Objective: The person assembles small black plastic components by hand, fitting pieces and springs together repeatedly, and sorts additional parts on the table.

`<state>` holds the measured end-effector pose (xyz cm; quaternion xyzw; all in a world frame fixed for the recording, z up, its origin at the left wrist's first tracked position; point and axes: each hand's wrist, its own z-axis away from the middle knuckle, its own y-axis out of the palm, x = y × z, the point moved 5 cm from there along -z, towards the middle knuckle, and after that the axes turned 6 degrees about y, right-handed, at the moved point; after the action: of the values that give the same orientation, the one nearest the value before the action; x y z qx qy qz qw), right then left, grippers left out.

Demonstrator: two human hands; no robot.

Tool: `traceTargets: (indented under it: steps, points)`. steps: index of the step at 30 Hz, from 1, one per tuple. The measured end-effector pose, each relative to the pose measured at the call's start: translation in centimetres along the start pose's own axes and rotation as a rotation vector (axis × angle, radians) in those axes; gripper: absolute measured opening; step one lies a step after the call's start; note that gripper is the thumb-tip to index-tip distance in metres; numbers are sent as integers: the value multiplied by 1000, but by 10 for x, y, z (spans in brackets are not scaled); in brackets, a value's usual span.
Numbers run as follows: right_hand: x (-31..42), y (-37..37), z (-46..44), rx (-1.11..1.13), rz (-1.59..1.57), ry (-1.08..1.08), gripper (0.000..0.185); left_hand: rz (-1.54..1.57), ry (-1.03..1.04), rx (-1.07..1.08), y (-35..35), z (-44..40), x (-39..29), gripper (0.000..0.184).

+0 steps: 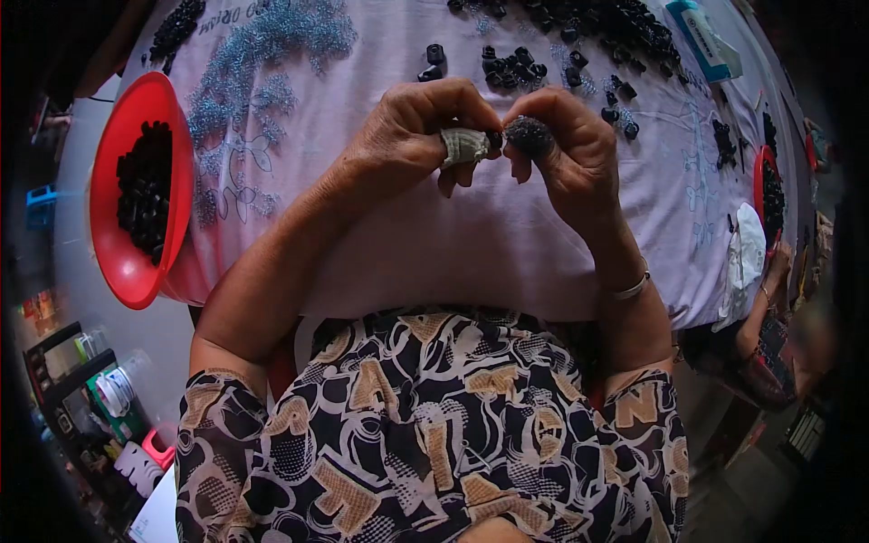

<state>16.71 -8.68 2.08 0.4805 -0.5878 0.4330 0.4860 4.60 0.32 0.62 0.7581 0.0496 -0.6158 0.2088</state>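
Observation:
Over the pink cloth, my left hand point(407, 127) and my right hand point(575, 149) meet fingertip to fingertip. A pale knitted finger cover point(464, 147) wraps one left finger, and a dark grey one point(529, 137) sits on a right finger. Between the left fingertips shows a small black piece point(494, 140), its shape mostly hidden. The right fingers are closed in a pinch beside it; what they grip is hidden. Just beyond the hands lie loose black plastic parts point(513, 69).
Pink cloth point(407, 244) covers the table. On the left, a red bowl point(109, 226) holds black parts, near a heap of tiny bluish-silver coils point(244, 72). More black parts point(615, 27) and a blue-white packet point(701, 41) lie at the back. Another person's hand point(777, 267) is at right.

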Motion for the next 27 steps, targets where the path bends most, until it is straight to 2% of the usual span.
traceTargets:
  steps: [3, 5, 7, 9, 14, 16, 18, 22, 25, 27]
  points:
    - [2, 1, -1, 29, 45, 21, 13, -21, -13, -19, 1, 0, 0, 19]
    - [-1, 3, 0, -17, 9, 123, 12, -30, -31, -24, 2, 0, 2, 18]
    - [-1, 2, 0, -40, 7, 137, 12, -53, -27, -10, 1, 1, 3, 17]
    - [-6, 0, 0, -2, 146, 197, 12, -33, -30, -5, 2, 1, 2, 17]
    - [-10, 5, 1, 5, 54, 180, 8, 33, -54, 7, -2, 1, 4, 16]
    - [-10, 3, 2, -12, 34, 186, 6, 163, -35, -124, -10, 0, 2, 15]
    - [-5, -14, 3, -270, 47, 80, 2, 215, -4, -143, -14, -2, 3, 14]
    - [-1, -59, 2, -576, 359, -93, 9, 241, 44, -236, -22, -1, 2, 15]
    - [-5, -72, 1, -619, 560, 33, 14, 223, 37, -249, -22, -1, 2, 17]
    - [-13, -72, -1, -593, 659, -54, 16, 193, 38, -246, -23, 0, 2, 18]
